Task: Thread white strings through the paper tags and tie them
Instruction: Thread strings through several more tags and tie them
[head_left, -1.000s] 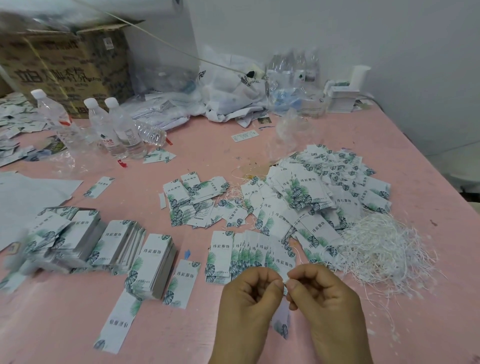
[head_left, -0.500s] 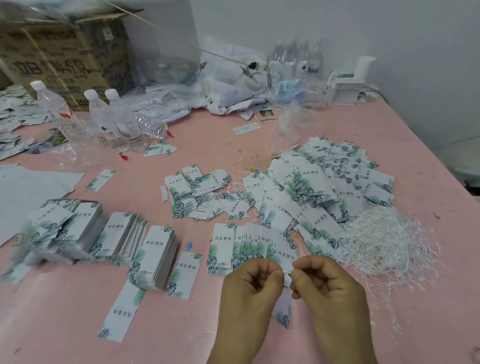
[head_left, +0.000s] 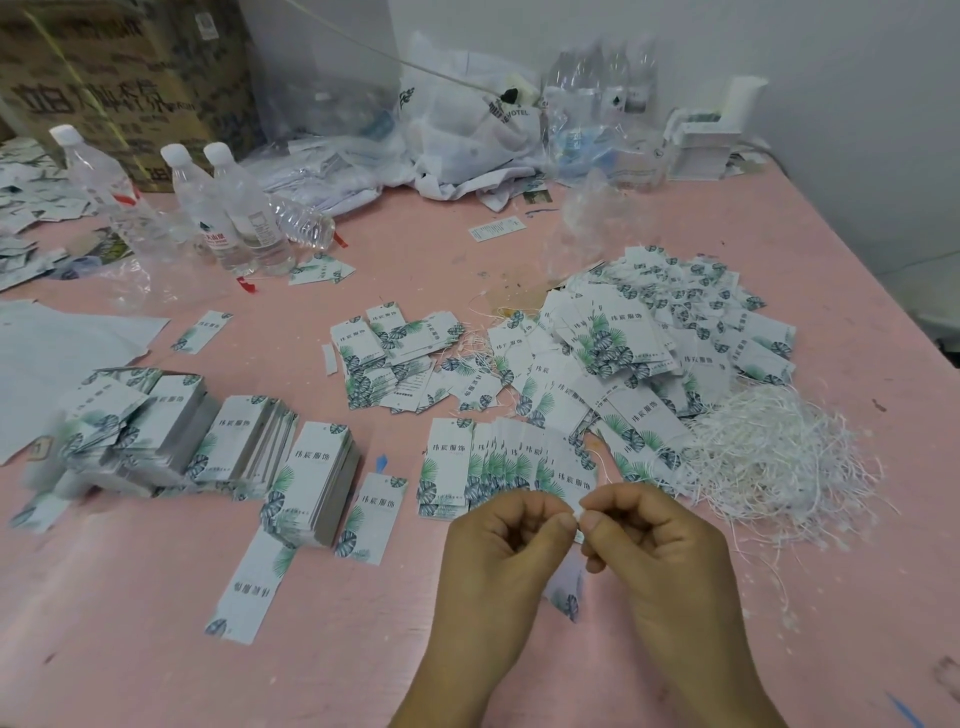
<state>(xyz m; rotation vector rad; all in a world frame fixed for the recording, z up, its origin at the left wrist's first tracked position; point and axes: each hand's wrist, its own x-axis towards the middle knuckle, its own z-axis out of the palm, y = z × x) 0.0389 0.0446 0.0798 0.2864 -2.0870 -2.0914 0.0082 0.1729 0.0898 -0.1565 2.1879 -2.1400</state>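
Left hand: the left hand (head_left: 501, 540) sits low in the view, knuckles up, its fingers (head_left: 558, 522) curled in and pinching at the tips.
Right hand: the right hand (head_left: 657, 540) mirrors it, its fingers (head_left: 592, 519) curled and pinching; the two pinches all but touch.
What is pinched: a bit of white string (head_left: 577, 521) shows between the fingertips, and both hands seem to grip it; whether a knot is formed there is too small to tell.
Tag in work: the paper tag (head_left: 566, 592) hangs just below the fingers, mostly hidden between the hands, with only its leaf-printed lower end showing.
Step, as I judge it: tying or snugging the string at the tag's top.
Risk 1: the short string end could slip out of one pinch if the hands pull apart too fast, undoing the loop.
Risk 2: a hard tug might tear the tag's hole.
Risk 3: the hanging tag could twist and catch the fanned row of tags (head_left: 498, 467) just beyond the fingers.
String supply: a loose heap of strings (head_left: 769, 457) lies beyond and to the right of the fingers on the pink table (head_left: 156, 623).
Finished tags: a big pile (head_left: 649, 343) further beyond, strings among them.
Unthreaded stacks: stacks (head_left: 218, 441) well to the left of the fingers.
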